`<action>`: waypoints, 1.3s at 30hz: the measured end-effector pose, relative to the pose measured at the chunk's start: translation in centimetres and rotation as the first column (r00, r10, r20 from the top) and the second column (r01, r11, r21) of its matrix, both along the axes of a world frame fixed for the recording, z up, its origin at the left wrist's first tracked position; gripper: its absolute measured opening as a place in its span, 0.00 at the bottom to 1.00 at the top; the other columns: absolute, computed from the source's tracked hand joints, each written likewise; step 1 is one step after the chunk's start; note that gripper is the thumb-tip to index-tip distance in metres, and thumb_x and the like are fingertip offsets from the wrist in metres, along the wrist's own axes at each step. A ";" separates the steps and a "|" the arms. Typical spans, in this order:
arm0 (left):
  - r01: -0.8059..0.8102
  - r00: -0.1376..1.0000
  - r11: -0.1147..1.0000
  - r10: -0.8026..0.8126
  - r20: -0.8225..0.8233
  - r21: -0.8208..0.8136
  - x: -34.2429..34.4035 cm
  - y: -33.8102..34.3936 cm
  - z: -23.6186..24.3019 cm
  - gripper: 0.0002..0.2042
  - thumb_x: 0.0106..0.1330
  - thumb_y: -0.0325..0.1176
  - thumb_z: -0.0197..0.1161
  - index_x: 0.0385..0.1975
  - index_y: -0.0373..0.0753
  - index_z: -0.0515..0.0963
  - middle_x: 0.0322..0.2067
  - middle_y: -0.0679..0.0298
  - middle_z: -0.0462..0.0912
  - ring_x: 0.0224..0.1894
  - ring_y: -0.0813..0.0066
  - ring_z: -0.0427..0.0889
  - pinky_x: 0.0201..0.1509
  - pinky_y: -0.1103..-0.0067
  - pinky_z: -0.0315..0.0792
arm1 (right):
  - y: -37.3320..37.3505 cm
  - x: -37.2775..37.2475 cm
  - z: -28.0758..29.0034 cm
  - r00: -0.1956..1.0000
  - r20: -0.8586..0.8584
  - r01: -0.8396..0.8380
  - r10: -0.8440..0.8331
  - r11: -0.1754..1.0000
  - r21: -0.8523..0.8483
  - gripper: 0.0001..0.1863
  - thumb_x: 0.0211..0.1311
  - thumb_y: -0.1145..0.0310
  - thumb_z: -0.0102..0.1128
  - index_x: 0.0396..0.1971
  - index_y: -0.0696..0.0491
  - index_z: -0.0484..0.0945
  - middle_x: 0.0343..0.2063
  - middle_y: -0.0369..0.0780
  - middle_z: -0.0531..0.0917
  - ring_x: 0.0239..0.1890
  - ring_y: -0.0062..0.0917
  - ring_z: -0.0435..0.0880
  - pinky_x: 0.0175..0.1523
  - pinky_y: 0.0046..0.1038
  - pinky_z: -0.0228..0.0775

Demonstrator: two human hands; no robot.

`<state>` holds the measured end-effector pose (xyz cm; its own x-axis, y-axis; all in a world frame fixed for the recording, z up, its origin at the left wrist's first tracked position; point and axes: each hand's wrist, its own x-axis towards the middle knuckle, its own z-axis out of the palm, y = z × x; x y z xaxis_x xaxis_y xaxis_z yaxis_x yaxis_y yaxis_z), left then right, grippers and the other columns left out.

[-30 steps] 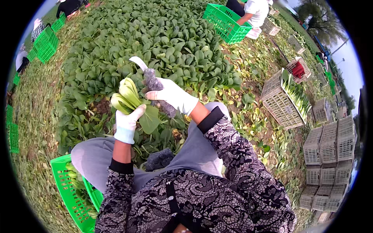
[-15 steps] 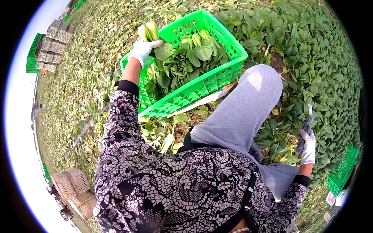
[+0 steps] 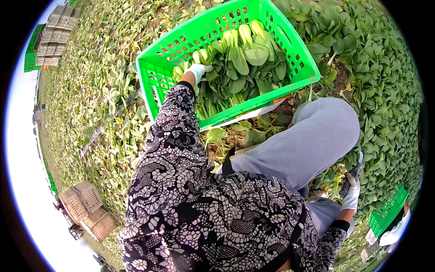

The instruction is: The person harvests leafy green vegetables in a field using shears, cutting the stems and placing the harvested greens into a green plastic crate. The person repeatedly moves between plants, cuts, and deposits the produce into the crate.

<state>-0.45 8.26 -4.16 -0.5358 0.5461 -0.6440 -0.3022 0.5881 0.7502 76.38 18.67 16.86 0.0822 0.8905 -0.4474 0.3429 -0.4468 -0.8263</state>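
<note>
A bright green plastic crate (image 3: pixel 265 100) lies in front of me, holding several bunches of bok choy (image 3: pixel 247 49) with pale stems and dark leaves. My left hand (image 3: pixel 198 72), in a white glove, reaches over the near left side into it. Its fingers are closed round a bunch of bok choy (image 3: pixel 202 55), whose pale stem end points to the far side. Low at the right, beside my bent leg, my gloved right hand (image 3: pixel 351 194) is wrapped round the dark handle of a knife (image 3: pixel 360 158). The pale blade points away from me.
Growing bok choy (image 3: pixel 385 104) fills the right side. Cut leaves (image 3: pixel 99 86) litter the ground at left. Stacked pale crates (image 3: pixel 55 36) stand far left, more crates (image 3: pixel 84 204) lower left. Lower right, a person (image 3: pixel 398 229) is beside another green crate (image 3: pixel 387 211).
My left hand has moved right and down into the crate with the bok choy. The crate looks nearer and farther right as my view shifts. My right hand keeps the knife low.
</note>
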 end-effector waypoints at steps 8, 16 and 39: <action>0.207 0.969 0.951 -0.166 -0.184 0.229 -1.4 -7.7 11.1 0.18 0.59 0.33 0.76 0.48 0.34 0.82 0.42 0.64 0.88 0.42 0.72 0.85 0.53 0.74 0.77 | -1.2 2.0 -1.8 0.998 0.056 0.045 -0.039 0.993 -0.112 0.17 0.58 0.64 0.69 0.44 0.58 0.81 0.25 0.32 0.77 0.24 0.17 0.71 0.32 0.20 0.63; 0.608 -0.404 0.170 -0.775 -0.486 -0.776 6.3 -11.2 5.6 0.12 0.64 0.32 0.58 0.47 0.45 0.80 0.47 0.60 0.79 0.48 0.57 0.82 0.46 0.66 0.80 | 0.1 -2.7 -0.8 0.998 0.055 -0.034 0.040 0.993 -0.114 0.17 0.60 0.63 0.66 0.44 0.58 0.82 0.24 0.31 0.77 0.21 0.15 0.69 0.29 0.19 0.62; 0.592 -0.051 0.202 -0.957 -0.287 -0.780 4.2 0.2 15.0 0.16 0.62 0.33 0.67 0.50 0.47 0.85 0.43 0.53 0.88 0.46 0.54 0.87 0.54 0.68 0.78 | -4.9 16.2 4.5 0.981 0.140 0.115 -0.138 0.980 0.161 0.15 0.59 0.64 0.60 0.43 0.57 0.76 0.27 0.35 0.78 0.27 0.20 0.75 0.37 0.23 0.70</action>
